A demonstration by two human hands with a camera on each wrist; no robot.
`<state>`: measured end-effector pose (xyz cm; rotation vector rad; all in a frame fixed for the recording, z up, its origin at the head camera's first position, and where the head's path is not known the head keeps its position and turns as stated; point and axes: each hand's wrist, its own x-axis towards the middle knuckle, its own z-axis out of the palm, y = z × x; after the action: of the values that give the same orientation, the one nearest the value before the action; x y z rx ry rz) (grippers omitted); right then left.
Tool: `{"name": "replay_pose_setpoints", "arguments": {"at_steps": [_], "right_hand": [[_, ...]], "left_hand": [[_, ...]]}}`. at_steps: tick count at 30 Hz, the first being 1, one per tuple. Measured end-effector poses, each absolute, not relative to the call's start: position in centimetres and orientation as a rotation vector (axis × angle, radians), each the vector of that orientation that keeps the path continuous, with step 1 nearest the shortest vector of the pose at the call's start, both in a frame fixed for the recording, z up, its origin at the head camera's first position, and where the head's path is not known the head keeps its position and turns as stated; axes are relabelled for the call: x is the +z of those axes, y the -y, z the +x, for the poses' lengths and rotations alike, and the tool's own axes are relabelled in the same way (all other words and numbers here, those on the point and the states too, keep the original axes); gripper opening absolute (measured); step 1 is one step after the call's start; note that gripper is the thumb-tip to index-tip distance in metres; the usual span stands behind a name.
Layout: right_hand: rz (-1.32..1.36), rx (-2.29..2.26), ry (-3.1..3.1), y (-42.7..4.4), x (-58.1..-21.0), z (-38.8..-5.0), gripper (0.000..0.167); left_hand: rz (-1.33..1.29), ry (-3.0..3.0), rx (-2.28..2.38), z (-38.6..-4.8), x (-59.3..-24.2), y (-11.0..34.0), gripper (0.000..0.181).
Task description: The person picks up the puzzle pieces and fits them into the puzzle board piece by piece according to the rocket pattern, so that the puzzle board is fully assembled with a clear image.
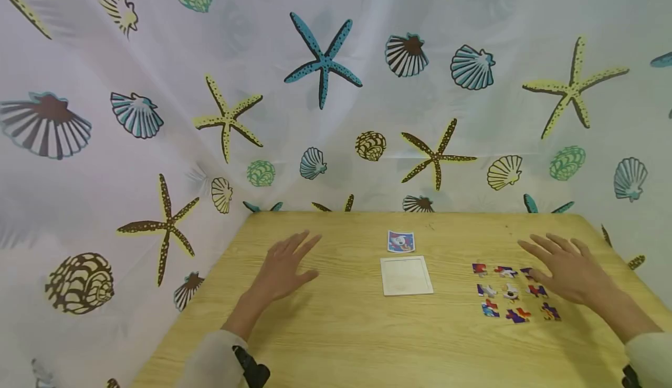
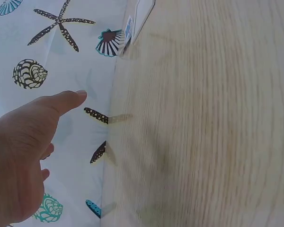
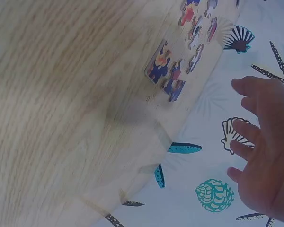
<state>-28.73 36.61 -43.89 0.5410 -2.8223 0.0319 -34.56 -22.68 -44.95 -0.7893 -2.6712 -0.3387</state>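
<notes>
My left hand [image 1: 282,268] hovers above the left part of the table, fingers spread and holding nothing. On the other side, my right hand [image 1: 569,268] is held over the right edge of a group of jigsaw pieces [image 1: 510,292], its fingers apart and nothing in them. Several colourful pieces lie loose in rough rows, some partly behind the right hand. Between the hands lies a pale square puzzle tray [image 1: 406,276] with a raised rim. Just behind it is a small picture card [image 1: 401,241] with a white cartoon figure on blue and red.
The wooden table [image 1: 336,341] has a light grain and reaches back to a white curtain [image 1: 357,119] printed with starfish and shells. The curtain also hangs along the left side. Dark straps sit over both pale sleeves [image 1: 215,362].
</notes>
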Motion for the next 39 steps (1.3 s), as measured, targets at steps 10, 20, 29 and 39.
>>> {"name": "replay_pose_setpoints", "arguments": {"at_steps": [10,20,29,39], "right_hand": [[0.608,0.531,2.820,-34.8,-44.4,-29.9,0.040],[0.405,1.037,2.844,-32.7,-45.2,-31.0,0.043],[0.370,1.172,2.908,-32.2,-46.1,-31.8,0.047],[0.380,1.214,2.912,-30.6,-46.8,-32.5,0.041]], "left_hand": [[-0.807,2.893,-0.692,-35.5,-45.7,18.4,0.066],[-0.778,2.966,-0.960,-35.8,-47.8,14.6,0.057],[-0.813,2.985,-1.061,-36.2,-48.1,11.6,0.070],[-0.806,3.025,-0.826,-36.4,-49.7,9.8,0.081]]}}
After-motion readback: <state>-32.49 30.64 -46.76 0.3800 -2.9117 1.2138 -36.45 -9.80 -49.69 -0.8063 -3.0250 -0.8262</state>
